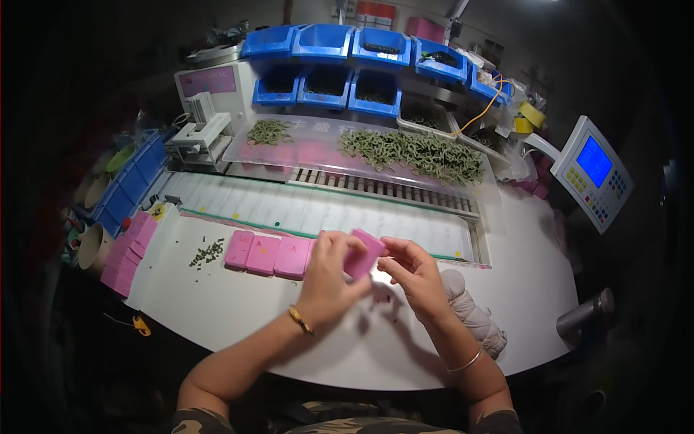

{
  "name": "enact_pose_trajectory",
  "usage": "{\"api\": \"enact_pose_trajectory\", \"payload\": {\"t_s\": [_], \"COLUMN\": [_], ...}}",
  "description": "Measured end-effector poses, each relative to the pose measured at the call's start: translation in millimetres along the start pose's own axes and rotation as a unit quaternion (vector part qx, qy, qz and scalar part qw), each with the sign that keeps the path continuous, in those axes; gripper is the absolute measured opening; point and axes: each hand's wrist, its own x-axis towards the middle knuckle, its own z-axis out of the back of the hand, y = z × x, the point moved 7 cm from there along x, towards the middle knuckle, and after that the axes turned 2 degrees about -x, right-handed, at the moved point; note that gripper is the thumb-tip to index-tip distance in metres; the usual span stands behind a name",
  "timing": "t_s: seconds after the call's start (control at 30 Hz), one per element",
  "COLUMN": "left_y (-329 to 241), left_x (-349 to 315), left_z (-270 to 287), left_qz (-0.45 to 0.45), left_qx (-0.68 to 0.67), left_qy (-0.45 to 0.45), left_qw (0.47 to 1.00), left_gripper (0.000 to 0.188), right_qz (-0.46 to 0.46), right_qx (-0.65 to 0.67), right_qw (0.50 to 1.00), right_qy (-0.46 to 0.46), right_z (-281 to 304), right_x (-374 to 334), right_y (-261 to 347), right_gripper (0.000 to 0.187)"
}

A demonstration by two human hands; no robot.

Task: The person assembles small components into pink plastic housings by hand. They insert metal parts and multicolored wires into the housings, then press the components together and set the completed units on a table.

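Observation:
My left hand [325, 278] grips a small pink box [365, 252], which is raised and tilted above the white table. Close by its right edge is my right hand [416, 278], with thumb and fingers drawn together; whatever they may pinch is too small to tell. To the left, several similar pink boxes [290, 257] lie flat in a row, some marked by hand, and the row runs on behind my left hand. A few tiny dark red bits [388, 299] show on the table below my hands.
Small green pieces [207, 253] lie at the left. Behind is a white slatted tray machine [347, 210], with curly green leaves [416, 153] on its clear cover. Blue bins [323, 41] stand above. A wrapped pale cloth bundle [473, 312] and a control panel [593, 173] are at the right.

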Motion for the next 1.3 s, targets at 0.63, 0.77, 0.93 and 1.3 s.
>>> {"api": "enact_pose_trajectory", "payload": {"t_s": [0.63, 0.77, 0.93, 1.3], "left_y": [141, 157, 198, 37], "left_x": [72, 61, 70, 2], "left_z": [88, 96, 133, 46], "left_qz": [0.125, 0.088, 0.159, 0.05], "left_qx": [0.324, 0.361, 0.305, 0.236], "left_qy": [-0.056, -0.088, -0.086, 0.096], "left_qw": [0.936, 0.924, 0.935, 0.966], "left_gripper": [0.039, 0.037, 0.026, 0.03], "right_qz": [0.224, 0.216, 0.261, 0.235], "right_qx": [-0.446, -0.441, -0.446, -0.513], "right_qw": [0.861, 0.865, 0.854, 0.825], "right_qy": [0.096, 0.105, 0.062, 0.027], "right_z": [-87, -66, -16, 38], "right_x": [43, 30, -5, -48], "right_y": [-32, -16, 24, 51], "right_gripper": [0.075, 0.072, 0.074, 0.079]}}
